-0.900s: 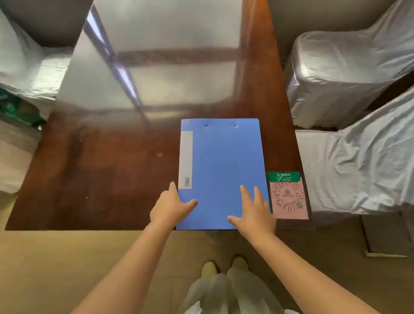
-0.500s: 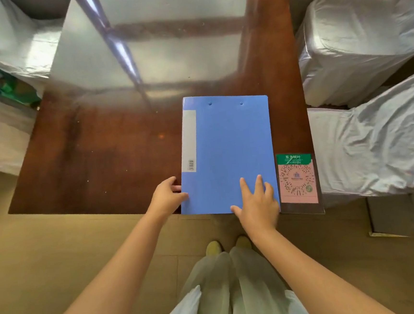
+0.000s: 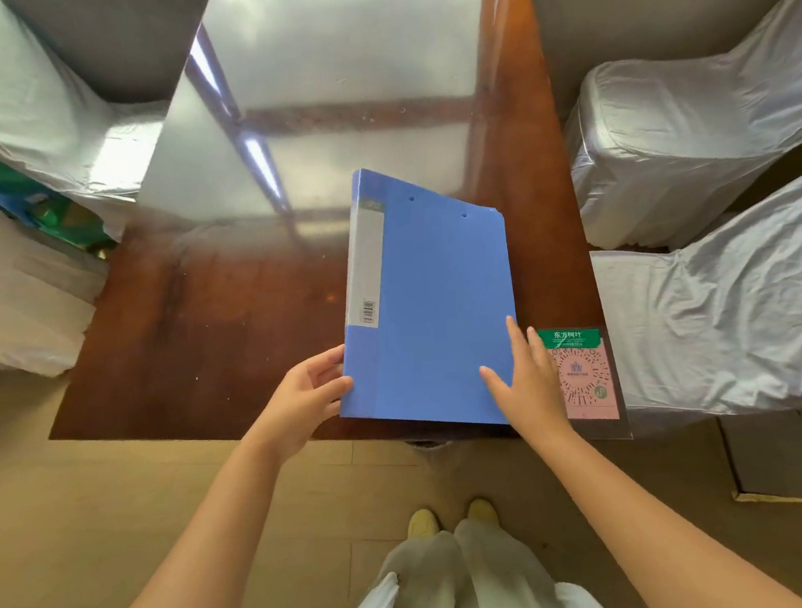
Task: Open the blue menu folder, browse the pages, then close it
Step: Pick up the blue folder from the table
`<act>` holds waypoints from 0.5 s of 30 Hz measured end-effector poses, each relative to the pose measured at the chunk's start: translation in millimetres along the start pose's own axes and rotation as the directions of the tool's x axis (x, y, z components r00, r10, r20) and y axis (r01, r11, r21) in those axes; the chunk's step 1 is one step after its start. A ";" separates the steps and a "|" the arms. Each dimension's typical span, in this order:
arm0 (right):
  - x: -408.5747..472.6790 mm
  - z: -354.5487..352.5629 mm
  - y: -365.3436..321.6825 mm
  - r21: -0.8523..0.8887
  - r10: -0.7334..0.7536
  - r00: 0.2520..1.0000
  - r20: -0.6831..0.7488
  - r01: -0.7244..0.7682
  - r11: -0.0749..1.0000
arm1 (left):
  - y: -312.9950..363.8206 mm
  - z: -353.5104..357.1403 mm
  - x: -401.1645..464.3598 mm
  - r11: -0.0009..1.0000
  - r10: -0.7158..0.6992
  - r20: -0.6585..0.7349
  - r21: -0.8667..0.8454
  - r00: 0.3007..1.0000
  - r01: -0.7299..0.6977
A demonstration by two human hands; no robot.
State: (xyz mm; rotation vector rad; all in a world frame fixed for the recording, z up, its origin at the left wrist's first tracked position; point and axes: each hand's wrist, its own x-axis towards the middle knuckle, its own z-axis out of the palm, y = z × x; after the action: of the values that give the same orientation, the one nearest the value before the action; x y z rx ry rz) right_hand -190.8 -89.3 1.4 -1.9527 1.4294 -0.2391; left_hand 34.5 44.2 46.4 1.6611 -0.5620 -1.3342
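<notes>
Left hand (image 3: pixel 306 399) grips the smooth blue plastic folder (image 3: pixel 431 311); right hand (image 3: pixel 527 380) lies flat, fingers spread

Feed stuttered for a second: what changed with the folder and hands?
The left hand took hold of the blue folder at its spine edge and tipped that side up off the table. The right hand stays flat on the cover; the QR card hasn't moved.

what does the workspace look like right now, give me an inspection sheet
surface: glossy brown table, strong window glare.
job's things: blue menu folder closed, spine side raised off the table.
clutter: pink QR card right of the folder.
grips: left hand holds the spine corner; right hand flat on the cover.
cables: nothing seen.
surroundings: white covered chairs on both sides, wood floor.
</notes>
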 end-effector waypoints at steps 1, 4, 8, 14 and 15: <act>7.2 -8.7 -1.6 0.158 0.051 0.998 0.026 -0.054 0.986 | 6.6 -3.7 -3.2 0.999 0.030 0.021 -0.013 0.999 -0.030; 23.3 -41.2 -10.0 0.541 0.110 0.979 0.174 -0.188 0.820 | 26.8 -13.9 -12.4 0.992 0.116 0.059 -0.046 0.991 -0.114; 25.7 -88.2 -25.3 0.739 -0.075 0.974 0.216 -0.112 0.665 | 56.4 -22.7 -22.0 0.972 0.234 0.061 0.005 0.970 -0.234; 23.0 -124.9 -53.5 0.820 -0.176 0.984 0.030 0.076 0.568 | 94.4 -15.1 -26.8 0.886 0.460 -0.070 0.102 0.885 -0.452; 22.6 -128.7 -56.8 0.829 -0.178 0.984 0.004 0.096 0.551 | 99.9 -11.6 -27.9 0.851 0.507 -0.049 0.187 0.861 -0.491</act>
State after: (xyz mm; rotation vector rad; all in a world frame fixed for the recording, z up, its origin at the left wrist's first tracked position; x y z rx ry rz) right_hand -206.0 -155.2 126.9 -1.2301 0.8278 -0.7488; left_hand 54.8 21.9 146.2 1.5553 -0.9954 -0.8361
